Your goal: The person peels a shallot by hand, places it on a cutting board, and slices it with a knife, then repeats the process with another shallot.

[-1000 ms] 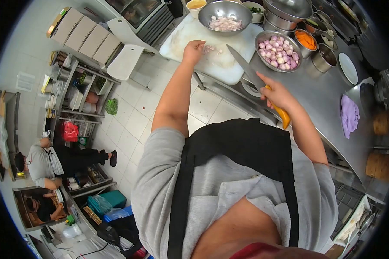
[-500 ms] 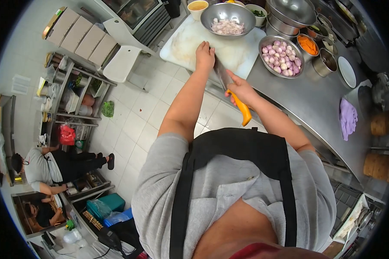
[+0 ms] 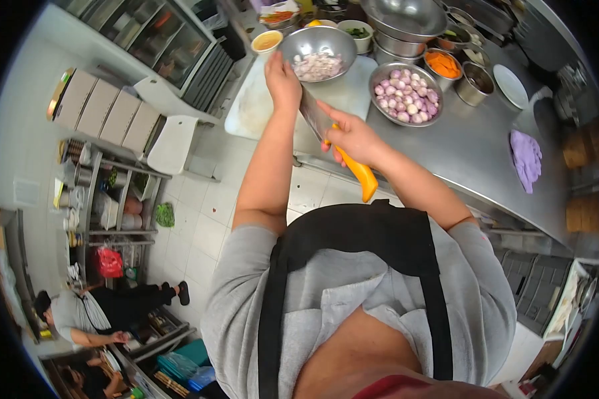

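My right hand point(image 3: 353, 138) is closed round the orange-yellow handle point(image 3: 361, 178) of a knife whose broad blade point(image 3: 315, 114) points up and left over the near edge of the white cutting board point(image 3: 253, 100). My left hand point(image 3: 283, 83) is at the left side of a metal bowl point(image 3: 343, 45), fingers stretched out and fingertips right at its rim. Sliced shallots point(image 3: 316, 66) lie in that bowl, which stands on the board. The blade's tip comes close to my left wrist. To the right, a second metal bowl point(image 3: 377, 101) holds peeled whole shallots point(image 3: 406, 96).
A cup of yellowish contents point(image 3: 267, 41), a pot of orange pieces point(image 3: 443, 64), a steel pot point(image 3: 476, 83), a white plate point(image 3: 510, 86) and purple gloves point(image 3: 526, 159) surround the steel counter's work area. Another person point(image 3: 80, 316) is by the shelves at far left.
My left hand has moved from the board up to the bowl's left rim. My right hand still holds the knife and has shifted up with it. The whole view has swung.
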Tool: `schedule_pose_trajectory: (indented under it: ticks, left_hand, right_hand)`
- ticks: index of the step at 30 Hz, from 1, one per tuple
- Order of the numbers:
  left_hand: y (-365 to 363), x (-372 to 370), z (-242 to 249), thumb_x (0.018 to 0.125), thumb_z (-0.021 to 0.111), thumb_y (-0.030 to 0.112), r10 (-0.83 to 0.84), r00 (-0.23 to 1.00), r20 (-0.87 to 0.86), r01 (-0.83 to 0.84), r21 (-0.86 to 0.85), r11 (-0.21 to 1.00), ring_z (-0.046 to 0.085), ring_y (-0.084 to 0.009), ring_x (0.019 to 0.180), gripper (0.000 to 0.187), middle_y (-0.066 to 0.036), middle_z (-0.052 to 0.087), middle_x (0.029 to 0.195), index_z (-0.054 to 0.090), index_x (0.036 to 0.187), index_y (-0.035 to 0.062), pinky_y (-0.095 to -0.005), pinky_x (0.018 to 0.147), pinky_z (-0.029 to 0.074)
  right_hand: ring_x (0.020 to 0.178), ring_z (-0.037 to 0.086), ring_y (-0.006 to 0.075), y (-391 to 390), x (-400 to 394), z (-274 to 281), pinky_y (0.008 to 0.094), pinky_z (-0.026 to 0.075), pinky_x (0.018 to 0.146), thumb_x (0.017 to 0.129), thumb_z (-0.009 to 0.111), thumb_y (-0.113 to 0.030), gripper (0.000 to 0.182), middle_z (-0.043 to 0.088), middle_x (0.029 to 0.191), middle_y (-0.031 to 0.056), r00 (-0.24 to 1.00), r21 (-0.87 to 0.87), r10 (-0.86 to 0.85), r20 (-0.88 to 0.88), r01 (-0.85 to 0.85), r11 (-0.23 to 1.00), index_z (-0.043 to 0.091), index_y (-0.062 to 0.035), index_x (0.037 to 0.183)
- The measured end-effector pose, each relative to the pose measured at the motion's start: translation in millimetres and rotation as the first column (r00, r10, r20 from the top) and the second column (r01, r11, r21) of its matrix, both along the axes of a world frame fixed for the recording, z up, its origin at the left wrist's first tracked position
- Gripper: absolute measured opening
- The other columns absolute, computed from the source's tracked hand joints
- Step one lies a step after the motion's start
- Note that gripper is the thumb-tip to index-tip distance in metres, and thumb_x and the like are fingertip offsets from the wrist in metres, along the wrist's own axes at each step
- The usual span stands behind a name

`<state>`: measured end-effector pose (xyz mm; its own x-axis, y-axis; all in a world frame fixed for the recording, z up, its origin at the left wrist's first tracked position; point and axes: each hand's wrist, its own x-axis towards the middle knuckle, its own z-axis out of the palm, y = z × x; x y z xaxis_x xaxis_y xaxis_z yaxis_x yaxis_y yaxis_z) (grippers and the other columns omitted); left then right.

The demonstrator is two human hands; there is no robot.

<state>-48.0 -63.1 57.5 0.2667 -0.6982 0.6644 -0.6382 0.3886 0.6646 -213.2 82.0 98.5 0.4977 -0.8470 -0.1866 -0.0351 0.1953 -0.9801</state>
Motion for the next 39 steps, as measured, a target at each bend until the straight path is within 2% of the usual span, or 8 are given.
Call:
schedule_pose_trajectory:
  ticks: [5, 8, 16, 18, 24, 31, 34, 39]
  left_hand:
    - [-92.8, -29.1, 7.3, 0.086, 0.051, 0.007, -0.165, 0.985, -0.057, 0.16, -0.085, 0.983, 0.054, -0.0356, 0.105, 0.027, -0.023, 0.056, 0.113, 0.058, 0.11, -0.0045, -0.0394, 0.093, 0.041]
    - [-107.2, -35.6, 5.3, 0.084, 0.053, 0.011, -0.144, 0.959, 0.246, 0.0, 0.505, 0.863, 0.054, -0.0397, 0.098, 0.022, -0.02, 0.06, 0.107, 0.066, 0.101, 0.0061, -0.0423, 0.09, 0.042]
    - [-95.2, -88.3, 13.4, 0.078, 0.064, 0.028, -0.25, 0.841, 0.48, -0.023, 0.494, 0.869, 0.049, -0.031, 0.113, 0.031, -0.011, 0.062, 0.108, 0.063, 0.106, 0.0132, -0.0425, 0.093, 0.04]
    - [-72.1, -121.5, 11.3, 0.078, 0.063, 0.033, -0.135, 0.623, 0.771, 0.008, 0.166, 0.986, 0.049, -0.027, 0.115, 0.029, -0.008, 0.061, 0.111, 0.064, 0.102, 0.0155, -0.0494, 0.093, 0.038]
    - [-7.7, -209.8, 8.4, 0.077, 0.065, 0.039, -0.55, 0.652, 0.522, 0.06, 0.687, 0.724, 0.057, -0.0306, 0.104, 0.037, -0.014, 0.06, 0.112, 0.062, 0.101, 0.0103, -0.0395, 0.088, 0.046]
    - [-30.9, -182.3, -12.5, 0.074, 0.068, 0.034, -0.509, 0.728, 0.46, 0.093, 0.669, 0.738, 0.062, -0.0304, 0.093, 0.037, -0.015, 0.066, 0.097, 0.064, 0.098, 0.0058, -0.0392, 0.083, 0.049]
    - [-24.5, -152.8, -7.6, 0.073, 0.066, 0.014, -0.385, 0.88, -0.278, 0.475, 0.546, 0.69, 0.064, -0.0222, 0.077, 0.023, -0.012, 0.067, 0.083, 0.065, 0.093, 0.0028, -0.031, 0.073, 0.05]
    - [25.5, -55.0, -20.1, 0.077, 0.063, 0.009, -0.249, 0.945, -0.211, 0.315, 0.392, 0.865, 0.062, -0.0197, 0.08, 0.019, -0.013, 0.065, 0.089, 0.063, 0.094, 0.0012, -0.0305, 0.072, 0.049]
  right_hand:
    - [0.049, 0.049, 0.0082, -0.3, -48.4, 20.1, 0.0238, 0.045, 0.046, 0.086, 0.046, -0.009, 0.063, 0.059, 0.078, 0.0059, 0.989, -0.026, -0.15, 0.007, 0.15, 0.988, 0.025, -0.0186, 0.144]
    - [0.048, 0.047, 0.0071, 13.6, -80.8, 20.2, 0.0224, 0.043, 0.046, 0.084, 0.046, -0.006, 0.063, 0.057, 0.077, 0.0058, 0.951, -0.185, -0.276, -0.142, 0.248, 0.951, 0.029, -0.0194, 0.144]
    - [0.05, 0.044, 0.0051, 62.4, -165.6, 41.3, 0.0211, 0.042, 0.046, 0.085, 0.048, -0.007, 0.061, 0.057, 0.077, 0.0042, 0.868, -0.283, -0.492, -0.064, 0.457, 0.843, 0.033, -0.0231, 0.142]
    - [0.049, 0.044, 0.0052, 68.6, -182.6, 42.1, 0.021, 0.041, 0.046, 0.086, 0.048, -0.006, 0.06, 0.057, 0.076, 0.0041, 0.857, -0.285, -0.514, -0.033, 0.485, 0.827, 0.033, -0.0225, 0.142]
    - [0.047, 0.044, 0.0054, 79.1, -209.4, 37.7, 0.0209, 0.04, 0.045, 0.086, 0.048, -0.004, 0.06, 0.056, 0.074, 0.0036, 0.852, -0.283, -0.523, 0.035, 0.51, 0.812, 0.032, -0.0203, 0.142]
    - [0.049, 0.044, 0.0041, 76.2, -203.9, 21.2, 0.0193, 0.04, 0.046, 0.086, 0.047, -0.004, 0.062, 0.056, 0.075, 0.0026, 0.952, -0.275, -0.305, -0.014, 0.289, 0.917, 0.03, -0.0192, 0.143]
    - [0.049, 0.044, 0.0041, 69.2, -194.1, 18.8, 0.0192, 0.04, 0.046, 0.086, 0.048, -0.004, 0.062, 0.056, 0.075, 0.0023, 0.967, -0.257, -0.253, -0.042, 0.234, 0.938, 0.029, -0.0209, 0.143]
    - [0.05, 0.045, 0.0041, 58.8, -162.7, 10.8, 0.0197, 0.04, 0.046, 0.087, 0.049, -0.007, 0.06, 0.056, 0.078, 0.002, 0.981, -0.181, -0.097, -0.168, 0.066, 0.981, 0.033, -0.0238, 0.142]
